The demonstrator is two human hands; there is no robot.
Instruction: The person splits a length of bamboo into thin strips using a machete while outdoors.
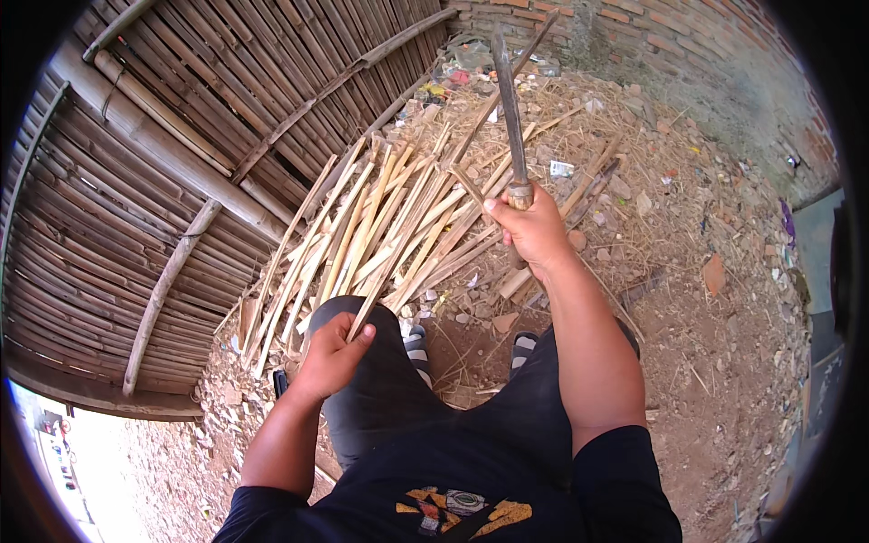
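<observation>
My left hand is closed around the near end of a split bamboo strip, above my left knee. The strip slants up and away over the pile; its far end is hard to pick out. In my right hand is a machete by its wooden handle, with the dark, narrow blade pointing away from me. Beside my right thumb is the end of a short wood piece; whether the hand touches it I cannot tell. Several pale bamboo strips lie heaped on the ground beyond my knees.
A bamboo-slat wall with pole braces rises at left. A brick wall stands at the far side. Broken stones, straw and litter cover the ground. My sandalled feet are between the pile and me. Dark panels stand at right.
</observation>
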